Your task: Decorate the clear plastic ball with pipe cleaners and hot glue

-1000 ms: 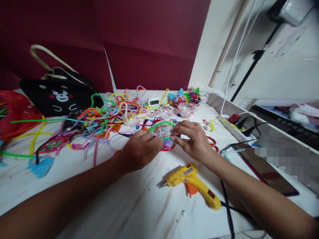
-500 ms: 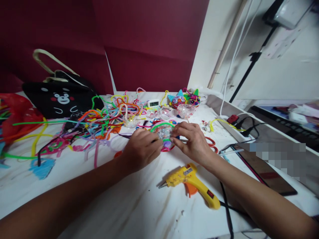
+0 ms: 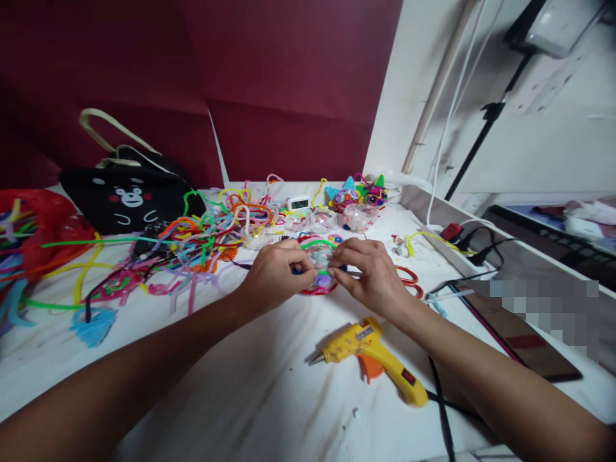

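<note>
Between my hands is a round, see-through craft ball [image 3: 318, 258] trimmed with a green pipe-cleaner arc, a purple knob and a red lower edge. My left hand [image 3: 279, 266] is closed at its left side, thumb and fingertips pinched together against it. My right hand [image 3: 370, 269] grips the right side of the ball between thumb and fingers. The fingers hide parts of the ball, and any small piece in the left pinch is too small to make out. Nearer to me, a yellow glue gun [image 3: 370, 356] lies on its side, nozzle to the left.
A tangle of colourful pipe cleaners [image 3: 206, 234] spreads left, before a black bag [image 3: 129, 199]. Behind the ball stand clear plastic shells [image 3: 360, 217], a small digital clock [image 3: 298, 204] and two decorated figures [image 3: 344, 194]. Red-handled scissors [image 3: 410, 277], a power strip [image 3: 459, 253] and a dark tablet [image 3: 520, 340] lie right.
My left hand has lifted and turned slightly, its fingertips now pinched closer at the ball's edge. My right hand keeps its hold. The whole view has shifted a little.
</note>
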A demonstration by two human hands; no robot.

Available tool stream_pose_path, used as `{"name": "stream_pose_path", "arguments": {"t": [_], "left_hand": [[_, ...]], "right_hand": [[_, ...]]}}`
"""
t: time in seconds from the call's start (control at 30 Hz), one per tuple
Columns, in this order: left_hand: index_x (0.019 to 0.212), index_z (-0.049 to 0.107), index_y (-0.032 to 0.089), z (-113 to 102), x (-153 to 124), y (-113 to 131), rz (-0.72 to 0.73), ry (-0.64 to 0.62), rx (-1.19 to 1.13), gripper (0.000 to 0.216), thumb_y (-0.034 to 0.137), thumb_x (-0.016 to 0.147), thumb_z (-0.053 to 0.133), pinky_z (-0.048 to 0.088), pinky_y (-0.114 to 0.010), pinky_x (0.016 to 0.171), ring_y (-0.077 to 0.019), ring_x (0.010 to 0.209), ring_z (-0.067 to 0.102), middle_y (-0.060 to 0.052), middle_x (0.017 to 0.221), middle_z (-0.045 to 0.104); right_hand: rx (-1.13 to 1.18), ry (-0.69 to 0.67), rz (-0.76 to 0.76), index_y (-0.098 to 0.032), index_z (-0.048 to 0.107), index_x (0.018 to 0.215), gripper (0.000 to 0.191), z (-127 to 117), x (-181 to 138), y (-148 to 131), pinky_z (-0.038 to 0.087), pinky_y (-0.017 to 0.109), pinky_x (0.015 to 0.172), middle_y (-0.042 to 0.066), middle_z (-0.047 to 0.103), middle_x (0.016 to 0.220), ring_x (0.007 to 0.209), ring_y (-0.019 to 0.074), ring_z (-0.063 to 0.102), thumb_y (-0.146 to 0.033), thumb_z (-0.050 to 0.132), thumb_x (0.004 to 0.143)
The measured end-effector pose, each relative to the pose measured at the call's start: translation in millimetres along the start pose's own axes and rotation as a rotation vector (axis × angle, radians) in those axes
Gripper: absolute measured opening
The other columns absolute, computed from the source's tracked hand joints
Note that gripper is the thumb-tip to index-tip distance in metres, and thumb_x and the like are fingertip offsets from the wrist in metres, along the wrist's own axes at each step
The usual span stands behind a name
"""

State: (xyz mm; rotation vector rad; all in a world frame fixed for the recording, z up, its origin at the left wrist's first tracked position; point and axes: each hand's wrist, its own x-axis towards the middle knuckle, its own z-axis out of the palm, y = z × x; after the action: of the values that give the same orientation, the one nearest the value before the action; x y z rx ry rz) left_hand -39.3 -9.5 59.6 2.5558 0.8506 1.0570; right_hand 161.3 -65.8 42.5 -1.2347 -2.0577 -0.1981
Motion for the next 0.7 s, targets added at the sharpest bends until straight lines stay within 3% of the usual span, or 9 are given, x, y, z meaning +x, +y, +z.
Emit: {"name": "stream_pose_path", "arguments": {"t": [0.1,0.17,0.3,0.4,0.53,0.7], "left_hand": [[0.06,0.067,0.018,-1.8,5.5,2.3,-0.12,-0.062,0.009,0.012,0.022,0.071,0.067,0.043,-0.026,0.064,-0.0143,0.069,0.056,0.0,0.07,0.058],[0.066,0.068,0.018,-2.9,8.7,1.7,-0.186,-0.081,0.055,0.011,0.028,0.067,0.07,0.048,-0.031,0.074,-0.0192,0.081,0.058,-0.002,0.081,0.057],[0.116,0.062,0.019,-3.8,16.2,-6.8,-0.205,-0.091,0.081,0.058,0.034,0.061,0.073,0.041,-0.045,0.105,-0.0304,0.121,0.05,-0.01,0.127,0.051],[0.139,0.047,0.019,-3.3,22.8,-17.9,-0.14,-0.26,-0.075,0.079,0.035,0.065,0.07,0.031,-0.043,0.116,-0.0311,0.138,0.039,-0.01,0.148,0.041],[0.142,0.045,0.018,-1.9,27.9,-28.4,-0.169,-0.436,-0.298,0.077,0.037,0.07,0.067,0.032,-0.041,0.115,-0.0308,0.137,0.043,-0.008,0.148,0.047],[0.142,0.046,0.02,0.3,28.9,-31.2,-0.201,-0.441,-0.372,0.077,0.037,0.069,0.067,0.036,-0.042,0.113,-0.0315,0.133,0.046,-0.008,0.145,0.051]], "right_hand": [[-0.003,0.006,-0.004,-0.019,0.067,0.088,0.003,0.7,-1.0,0.8,0.034,0.035,0.082,0.002,0.07,0.093,0.091,0.0189,0.064,-0.021,0.067,0.086],[-0.002,0.013,-0.013,-0.02,0.067,0.087,0.002,1.4,-1.3,1.6,0.034,0.035,0.083,0.003,0.07,0.093,0.091,0.019,0.064,-0.022,0.067,0.086],[0.005,0.019,-0.013,-0.02,0.066,0.087,0.002,2.2,-1.1,3.0,0.034,0.035,0.082,0.003,0.07,0.093,0.091,0.0192,0.064,-0.022,0.067,0.086],[0.004,0.03,-0.017,-0.02,0.066,0.088,0.003,2.6,-0.9,4.2,0.033,0.035,0.082,0.003,0.07,0.094,0.091,0.0192,0.064,-0.021,0.067,0.086],[0.008,0.038,-0.03,-0.02,0.066,0.087,0.003,3.9,-0.9,7.1,0.034,0.034,0.081,0.003,0.07,0.093,0.089,0.019,0.064,-0.023,0.067,0.087],[0.03,0.04,-0.048,-0.021,0.066,0.085,0.006,6.1,0.2,12.3,0.035,0.033,0.08,0.004,0.071,0.093,0.089,0.0188,0.064,-0.026,0.068,0.087]]}}
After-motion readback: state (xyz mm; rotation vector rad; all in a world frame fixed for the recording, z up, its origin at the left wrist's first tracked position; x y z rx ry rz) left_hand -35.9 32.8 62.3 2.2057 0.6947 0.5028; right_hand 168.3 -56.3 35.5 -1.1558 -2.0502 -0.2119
